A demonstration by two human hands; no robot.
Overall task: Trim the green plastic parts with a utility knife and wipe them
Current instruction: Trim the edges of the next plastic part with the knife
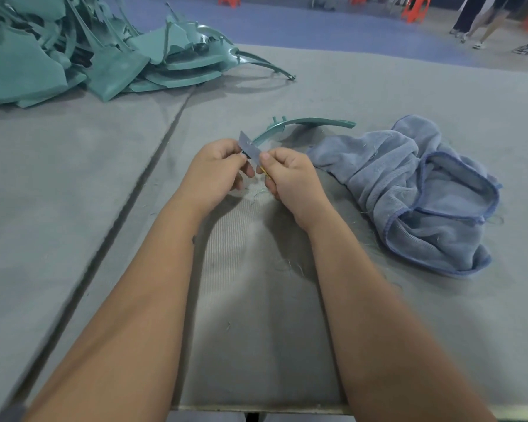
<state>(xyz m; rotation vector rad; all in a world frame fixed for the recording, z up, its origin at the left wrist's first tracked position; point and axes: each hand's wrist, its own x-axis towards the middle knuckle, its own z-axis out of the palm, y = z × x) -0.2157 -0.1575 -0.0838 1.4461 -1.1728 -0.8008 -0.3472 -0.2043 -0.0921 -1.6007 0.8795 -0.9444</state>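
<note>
Green plastic parts (73,53) lie heaped at the far left of the grey worktop (378,330). A crumpled blue cloth (415,193) rests to the right. Just beyond the hands lies one curved green strip (311,122), its near end gripped by the left hand (217,172). The right hand (290,178) pinches a utility knife blade (250,147) against that end.
</note>
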